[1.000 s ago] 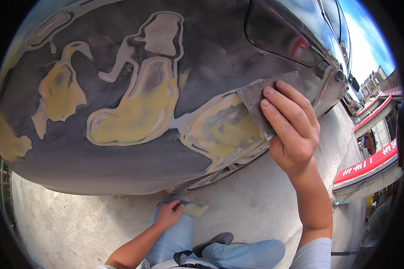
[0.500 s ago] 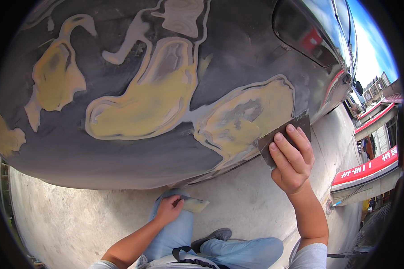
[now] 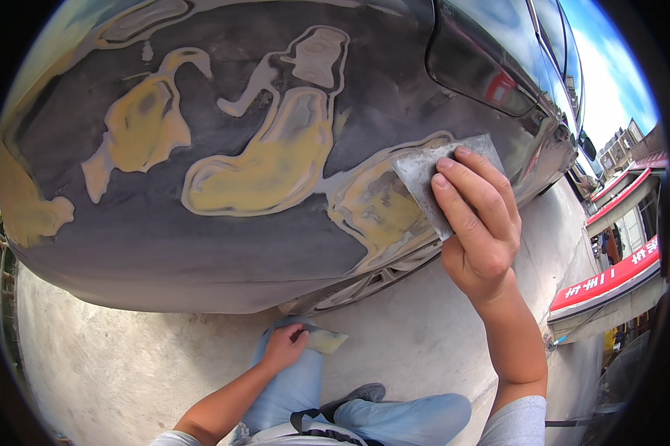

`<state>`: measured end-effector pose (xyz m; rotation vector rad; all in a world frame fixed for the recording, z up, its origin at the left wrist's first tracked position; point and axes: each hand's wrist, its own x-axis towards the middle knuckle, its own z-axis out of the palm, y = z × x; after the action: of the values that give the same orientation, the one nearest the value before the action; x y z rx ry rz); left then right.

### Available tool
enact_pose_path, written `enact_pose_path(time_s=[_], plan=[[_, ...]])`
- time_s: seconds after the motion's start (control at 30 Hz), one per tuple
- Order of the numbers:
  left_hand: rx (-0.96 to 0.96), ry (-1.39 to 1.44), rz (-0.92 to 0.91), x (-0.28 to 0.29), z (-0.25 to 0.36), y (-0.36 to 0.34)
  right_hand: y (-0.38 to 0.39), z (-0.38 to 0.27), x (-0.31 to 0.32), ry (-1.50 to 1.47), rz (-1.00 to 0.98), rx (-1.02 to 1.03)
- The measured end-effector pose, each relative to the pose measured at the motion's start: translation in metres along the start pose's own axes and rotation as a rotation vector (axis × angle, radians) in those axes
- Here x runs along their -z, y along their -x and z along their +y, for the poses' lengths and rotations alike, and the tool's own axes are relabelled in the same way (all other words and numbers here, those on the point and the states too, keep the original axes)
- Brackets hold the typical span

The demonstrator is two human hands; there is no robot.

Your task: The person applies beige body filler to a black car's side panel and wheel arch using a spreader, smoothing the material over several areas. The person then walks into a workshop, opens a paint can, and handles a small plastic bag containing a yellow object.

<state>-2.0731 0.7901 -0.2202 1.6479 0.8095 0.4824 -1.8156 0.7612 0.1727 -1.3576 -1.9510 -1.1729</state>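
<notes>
My right hand (image 3: pixel 483 230) pinches a flat grey putty spreader (image 3: pixel 417 167), thumb behind it and fingers over its face. The spreader is over the right-hand filler patch (image 3: pixel 383 197) above the wheel; I cannot tell whether its edge touches the panel. My left hand (image 3: pixel 285 348) rests by my knee, closed on a second flat putty spreader (image 3: pixel 326 340) with yellowish filler on its face. In front of me is a dark grey car body panel (image 3: pixel 275 249) with several yellow and grey sanded filler patches, the middle one (image 3: pixel 257 175) the largest.
Below the panel a car wheel (image 3: pixel 379 282) shows at the body's lower edge. A glossy dark window (image 3: pixel 476 67) is at the upper right. Pale concrete floor (image 3: pixel 142 357) lies under my legs. Red-edged structures (image 3: pixel 610 282) and a fan (image 3: pixel 625 379) stand at the right.
My right hand has raised its spreader up and slightly left, and turned its face more toward me. The view has shifted, showing more of the wheel. My left hand stays by my knee.
</notes>
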Motion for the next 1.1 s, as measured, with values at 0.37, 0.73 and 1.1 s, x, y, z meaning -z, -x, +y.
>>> enact_pose_path(time_s=[0.37,0.73,1.1], plan=[[0.101,0.013,-0.067,0.003,-0.008,-0.001,0.061,-0.017,0.0,0.063,-0.158,-0.024],[0.155,0.3,-0.124,0.015,0.025,0.014,0.128,-0.035,0.018,0.032,-0.262,-0.093],[-0.022,0.508,-0.259,0.022,0.184,0.004,0.169,-0.064,0.063,-1.578,0.216,-1.47]])
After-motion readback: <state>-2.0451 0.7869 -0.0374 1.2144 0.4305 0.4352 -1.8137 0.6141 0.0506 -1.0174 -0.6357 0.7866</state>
